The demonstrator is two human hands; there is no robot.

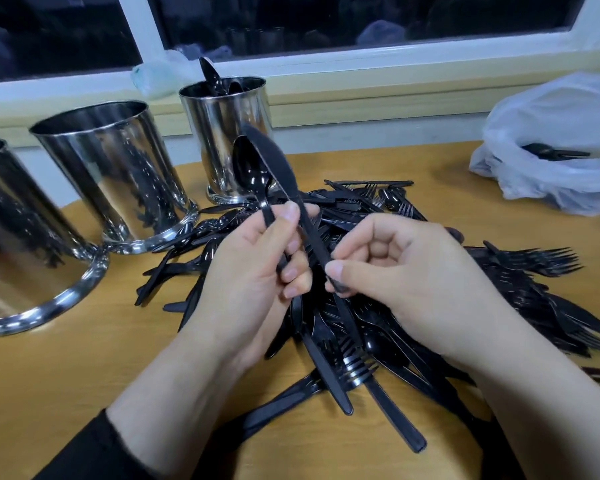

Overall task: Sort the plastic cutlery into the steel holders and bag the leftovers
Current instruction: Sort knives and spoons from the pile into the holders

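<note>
Since both pieces stand lifted just above the cutlery pile (378, 327) for sorting, I read my left hand (257, 271) as gripping the spoon (250, 171) upright, while my right hand (395, 268), fingers curled, pinches the knife (274, 164) handle beside it, the spoon holder (222, 133) beyond.

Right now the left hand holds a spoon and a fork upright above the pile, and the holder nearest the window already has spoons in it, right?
Not quite. In the head view the left hand holds a spoon and a knife, not a fork. The rest stands: both are upright above the pile, and the holder nearest the window already has spoons in it.
</note>
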